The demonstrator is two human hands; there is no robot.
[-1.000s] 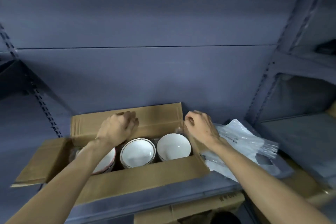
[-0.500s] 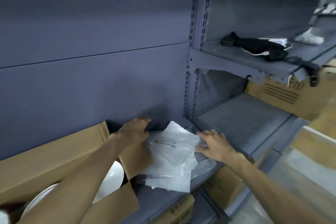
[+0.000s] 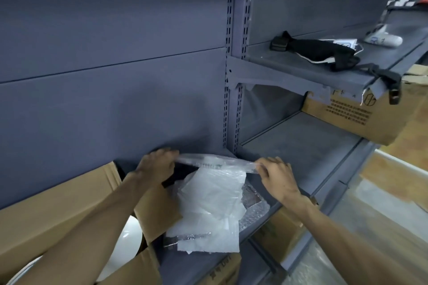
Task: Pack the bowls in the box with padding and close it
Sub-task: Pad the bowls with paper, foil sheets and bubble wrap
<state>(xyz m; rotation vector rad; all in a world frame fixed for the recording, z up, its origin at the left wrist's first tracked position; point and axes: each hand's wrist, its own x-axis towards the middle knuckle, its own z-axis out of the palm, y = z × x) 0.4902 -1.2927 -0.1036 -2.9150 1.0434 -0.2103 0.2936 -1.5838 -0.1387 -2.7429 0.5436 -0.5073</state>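
A: Both hands are up at the back of the grey metal shelf [image 3: 308, 159]. The left hand [image 3: 157, 165] has its fingers curled over one end of a clear sheet of bubble wrap [image 3: 215, 163], and the right hand [image 3: 276, 174] pinches the other end, so the sheet is stretched between them.

B: And it's off the shelf, raised above a loose pile of white foam and plastic padding sheets [image 3: 208, 213] that lies just beside the open brown cardboard box [image 3: 58, 210].

A: The box sits at lower left, its flaps standing open. One short flap leans right against the padding pile.

B: Inside it, a white ceramic bowl [image 3: 128, 245] shows under the left forearm. Only part of it is visible; the arm hides the rest.

A: To the right, on a higher shelf, a black strap with buckles [image 3: 324, 52] lies loose, well apart from the hands.

B: Below that, a printed brown carton [image 3: 354, 118] rests on the lower shelf, and more cartons sit beneath the working shelf.
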